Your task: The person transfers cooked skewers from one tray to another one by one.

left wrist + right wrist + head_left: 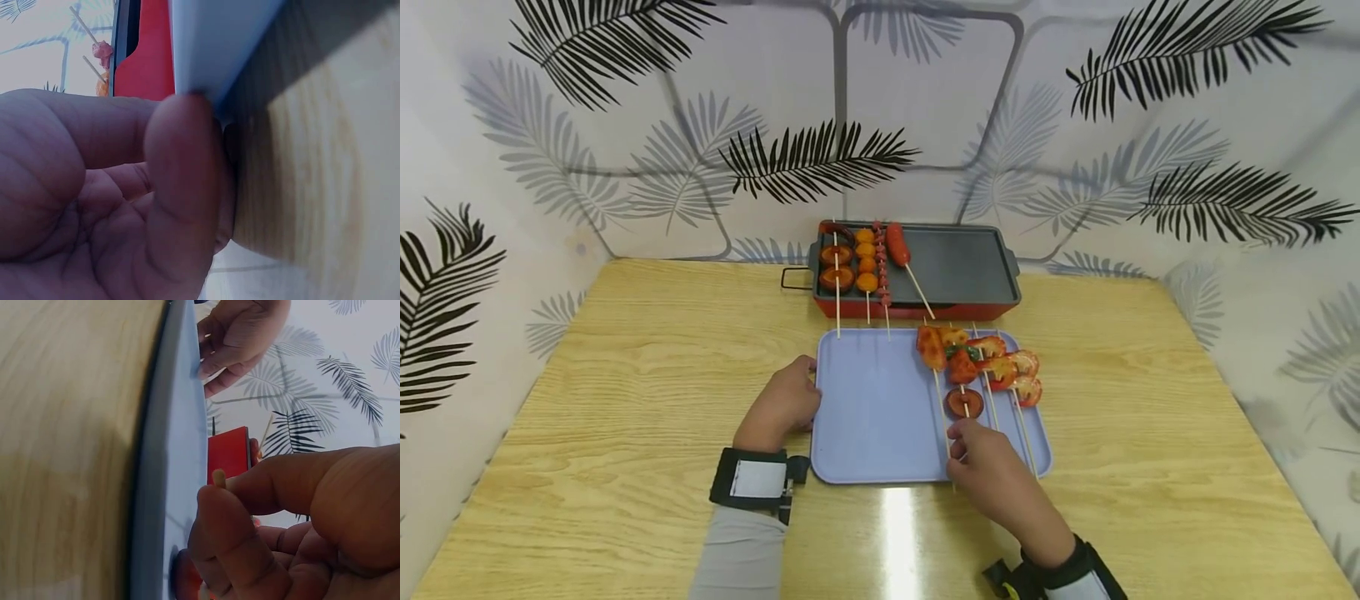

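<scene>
My left hand (pixel 782 404) grips the left rim of a pale blue tray (pixel 880 408); in the left wrist view its thumb and fingers (pixel 181 169) meet at the tray edge. At the tray's right front, my right hand (pixel 992 467) pinches the bare stick end (pixel 219 479) of a mixed skewer. This skewer carries a brown round slice (pixel 964 404) and a reddish-orange chunk (pixel 962 367). To its left lies a skewer with a browned wing-like piece (pixel 931 347). Shrimp skewers (pixel 1000 371) lie on its right, some overhanging the tray's edge.
Behind the tray stands a red and black grill (pixel 962 267) with a wire handle on its left. Its left half bears a brown-slice skewer (pixel 837 279), an orange-ball skewer (pixel 866 262), a thin pink-meat skewer (pixel 882 267) and a sausage on a stick (pixel 898 246).
</scene>
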Motion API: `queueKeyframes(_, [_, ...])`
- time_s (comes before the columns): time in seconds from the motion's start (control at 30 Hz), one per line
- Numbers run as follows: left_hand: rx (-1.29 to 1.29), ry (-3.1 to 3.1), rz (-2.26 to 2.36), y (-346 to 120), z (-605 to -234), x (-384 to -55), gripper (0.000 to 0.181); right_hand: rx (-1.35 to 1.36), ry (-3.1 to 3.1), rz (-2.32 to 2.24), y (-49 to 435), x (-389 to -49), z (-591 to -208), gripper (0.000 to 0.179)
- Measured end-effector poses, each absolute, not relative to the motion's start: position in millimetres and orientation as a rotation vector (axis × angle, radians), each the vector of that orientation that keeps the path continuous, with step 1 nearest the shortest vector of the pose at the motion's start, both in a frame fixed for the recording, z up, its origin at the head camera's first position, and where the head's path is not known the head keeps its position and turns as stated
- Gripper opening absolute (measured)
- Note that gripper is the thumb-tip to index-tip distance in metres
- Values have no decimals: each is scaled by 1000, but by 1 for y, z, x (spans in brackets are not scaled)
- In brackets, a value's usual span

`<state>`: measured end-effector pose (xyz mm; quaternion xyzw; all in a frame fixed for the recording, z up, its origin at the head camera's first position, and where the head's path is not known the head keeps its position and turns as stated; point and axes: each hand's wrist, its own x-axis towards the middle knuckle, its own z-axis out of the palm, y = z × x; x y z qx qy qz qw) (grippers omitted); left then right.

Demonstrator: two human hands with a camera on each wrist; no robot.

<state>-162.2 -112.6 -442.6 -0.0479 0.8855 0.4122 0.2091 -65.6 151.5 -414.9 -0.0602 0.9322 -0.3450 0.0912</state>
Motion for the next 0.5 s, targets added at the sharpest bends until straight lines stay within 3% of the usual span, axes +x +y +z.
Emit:
queueKeyframes(0.23, [-134,2449,1145,-113,-443,-161,49,-164,2790,-961,143,-64,-423,19])
queueKeyframes(0.5, [-131,2452,1149,-113,-441,-162,48,-173,2879,-886,137,-63,-426,31])
